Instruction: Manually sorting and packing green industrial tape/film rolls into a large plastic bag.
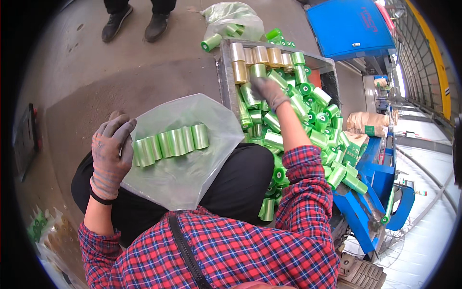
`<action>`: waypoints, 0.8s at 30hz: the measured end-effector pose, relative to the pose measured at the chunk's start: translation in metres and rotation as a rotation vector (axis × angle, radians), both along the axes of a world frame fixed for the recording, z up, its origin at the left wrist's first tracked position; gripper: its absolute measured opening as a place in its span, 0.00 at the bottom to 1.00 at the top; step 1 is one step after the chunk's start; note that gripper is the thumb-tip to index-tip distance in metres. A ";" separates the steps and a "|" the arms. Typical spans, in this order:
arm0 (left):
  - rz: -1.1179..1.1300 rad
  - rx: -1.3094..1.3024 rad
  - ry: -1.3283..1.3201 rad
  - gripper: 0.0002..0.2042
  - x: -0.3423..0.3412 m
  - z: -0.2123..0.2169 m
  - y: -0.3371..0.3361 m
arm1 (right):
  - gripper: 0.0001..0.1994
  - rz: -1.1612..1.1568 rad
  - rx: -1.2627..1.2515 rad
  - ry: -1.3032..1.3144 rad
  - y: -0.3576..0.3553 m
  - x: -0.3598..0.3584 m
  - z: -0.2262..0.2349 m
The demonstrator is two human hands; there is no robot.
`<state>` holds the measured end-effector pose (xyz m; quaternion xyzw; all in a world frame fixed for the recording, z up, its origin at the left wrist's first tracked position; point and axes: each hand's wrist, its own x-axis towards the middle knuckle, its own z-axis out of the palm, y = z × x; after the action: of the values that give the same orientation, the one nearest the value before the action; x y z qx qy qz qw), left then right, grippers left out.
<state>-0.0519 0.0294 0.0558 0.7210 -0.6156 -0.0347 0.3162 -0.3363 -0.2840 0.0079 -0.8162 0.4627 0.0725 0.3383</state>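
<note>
Our left hand (113, 149) curls its fingers beside a clear bag (185, 180), any pinch unclear; right of them, 1 row of green rolls (177, 142) lies inside. Our right hand (269, 91) blurs over the crate (224, 72); we cannot tell its fingers' opening or hold.

One wide fisheye view from head height, steeply downward, close over lap (243, 176) and green rolls (318, 139).

blue cabinet (344, 24) — upper right | yellow beam (437, 58) | dark shoes (116, 25) — upper left
</note>
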 end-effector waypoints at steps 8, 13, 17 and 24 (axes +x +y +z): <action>-0.096 0.073 -0.109 0.16 -0.026 -0.010 -0.029 | 0.33 -0.787 -0.086 0.263 0.042 -0.111 -0.213; -0.029 0.107 0.020 0.16 -0.010 -0.019 -0.025 | 0.08 -1.518 0.702 -1.099 0.043 -0.118 -0.101; 0.012 0.117 -0.022 0.15 -0.004 -0.013 -0.009 | 0.12 -1.091 0.482 -0.965 0.075 -0.151 -0.010; 0.213 0.013 0.081 0.15 0.000 0.006 0.008 | 0.18 -0.865 0.465 -0.428 0.078 -0.126 -0.050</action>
<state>-0.0518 0.0377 0.0620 0.7824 -0.5220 -0.0343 0.3380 -0.4627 -0.2060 -0.0424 -0.4512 0.6492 -0.1409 0.5959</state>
